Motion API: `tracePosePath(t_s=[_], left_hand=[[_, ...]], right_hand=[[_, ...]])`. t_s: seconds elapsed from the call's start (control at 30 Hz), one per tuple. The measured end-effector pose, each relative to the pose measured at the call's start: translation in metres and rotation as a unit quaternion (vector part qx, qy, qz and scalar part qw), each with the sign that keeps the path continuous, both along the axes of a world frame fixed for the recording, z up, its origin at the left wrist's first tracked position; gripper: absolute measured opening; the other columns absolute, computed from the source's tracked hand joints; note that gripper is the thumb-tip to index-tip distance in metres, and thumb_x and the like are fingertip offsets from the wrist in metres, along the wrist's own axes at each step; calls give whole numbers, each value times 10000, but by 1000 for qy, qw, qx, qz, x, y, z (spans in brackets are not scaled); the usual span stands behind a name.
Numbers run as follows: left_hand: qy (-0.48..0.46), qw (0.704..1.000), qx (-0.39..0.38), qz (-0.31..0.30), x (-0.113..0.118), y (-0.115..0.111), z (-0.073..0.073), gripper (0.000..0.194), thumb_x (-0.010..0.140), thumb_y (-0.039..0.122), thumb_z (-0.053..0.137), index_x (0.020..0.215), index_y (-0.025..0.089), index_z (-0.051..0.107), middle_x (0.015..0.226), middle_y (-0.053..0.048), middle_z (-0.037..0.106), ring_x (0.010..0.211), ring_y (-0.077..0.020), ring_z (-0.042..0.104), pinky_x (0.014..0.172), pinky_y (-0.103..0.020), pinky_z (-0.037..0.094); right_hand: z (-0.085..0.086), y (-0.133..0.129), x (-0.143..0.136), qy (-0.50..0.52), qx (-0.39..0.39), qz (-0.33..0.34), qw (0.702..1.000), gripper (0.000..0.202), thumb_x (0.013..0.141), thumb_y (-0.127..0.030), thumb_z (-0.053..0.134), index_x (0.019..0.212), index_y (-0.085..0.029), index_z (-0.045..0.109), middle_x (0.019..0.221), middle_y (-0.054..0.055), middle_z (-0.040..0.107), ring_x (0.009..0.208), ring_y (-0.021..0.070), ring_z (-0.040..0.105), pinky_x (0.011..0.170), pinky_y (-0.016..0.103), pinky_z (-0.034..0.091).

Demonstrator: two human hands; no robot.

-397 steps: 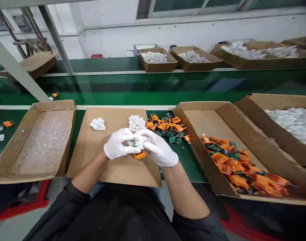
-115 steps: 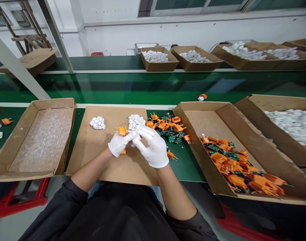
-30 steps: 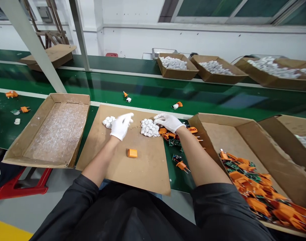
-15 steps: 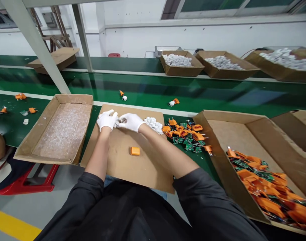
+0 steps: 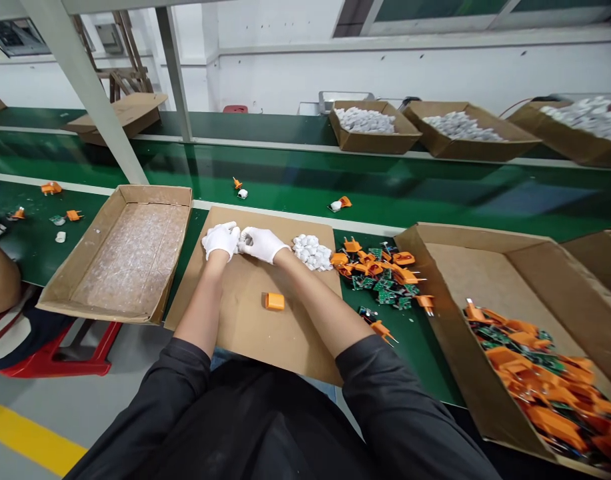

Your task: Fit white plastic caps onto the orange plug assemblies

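Both my hands wear white gloves and meet over the far left part of a cardboard sheet [image 5: 245, 287]. My left hand [image 5: 221, 240] is closed, its fingers bent inward; what lies under them is hidden. Thumb and fingers of my right hand [image 5: 261, 244] are pinched right beside it, around something too small to make out. A heap of small white pieces [image 5: 311, 252] lies just right of my right hand. Closer to my body, an orange plastic plug shell [image 5: 274, 301] rests alone on the sheet.
Orange plugs with green circuit boards [image 5: 380, 270] are piled right of the sheet, before a cardboard box [image 5: 440, 327] holding more. To the left stands a shallow cardboard tray [image 5: 120, 260]. Boxes of white pieces [image 5: 365, 121] line the back shelf. A person's arm [image 5: 0, 287] shows far left.
The view has shifted slightly. The white pieces seen between my hands are now mostly hidden as my hands have drawn together. More of the white heap shows beside my right arm.
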State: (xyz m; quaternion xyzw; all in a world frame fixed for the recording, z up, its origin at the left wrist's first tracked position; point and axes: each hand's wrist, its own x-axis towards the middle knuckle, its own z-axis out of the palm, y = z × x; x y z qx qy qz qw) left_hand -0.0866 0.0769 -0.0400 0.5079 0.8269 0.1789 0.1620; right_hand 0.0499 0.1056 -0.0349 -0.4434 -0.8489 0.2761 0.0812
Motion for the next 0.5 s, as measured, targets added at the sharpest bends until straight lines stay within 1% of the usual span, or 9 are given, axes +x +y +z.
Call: tracePosePath(t_s=[0.1,0.2,0.33,0.4,0.5], left_hand=[[9,1000,3,-12,0,2,-3,396,887,427,449,1207,337,663,1245,-13,685,1182,-248,556,948,-367,424],[23,1000,15,-12,-1,4,-8,386,895,439,438,1193,344,664,1235,-4,687,1167,-236,556,950,-357,414],[42,999,0,-7,0,6,-12,374,916,473,400,1083,334,704,1139,-25,718,1105,-239,575,901,-365,420],[47,999,-2,-8,2,6,-12,384,926,470,382,1014,315,722,1077,-44,730,1066,-248,590,871,-373,424],[43,999,14,-17,4,4,-6,396,937,442,367,1011,289,725,1070,-71,723,1055,-273,600,857,-393,429]], right_hand=[[-3,-2,-3,6,0,-10,1000,360,926,-357,582,1232,-167,563,1239,90,595,1055,221,618,880,436,545],[-6,-5,-3,20,6,-25,999,344,922,-363,585,1202,-162,580,1204,84,614,1019,211,628,860,417,547],[-8,-8,6,43,17,-52,998,253,843,-345,636,1019,-166,667,1005,65,705,833,183,637,740,314,514],[-10,-9,15,52,22,-64,996,232,812,-341,640,974,-180,676,919,52,724,778,181,634,705,300,499],[-13,-12,30,125,16,-89,988,261,789,-362,652,987,-191,658,854,45,729,759,194,651,705,320,515]])
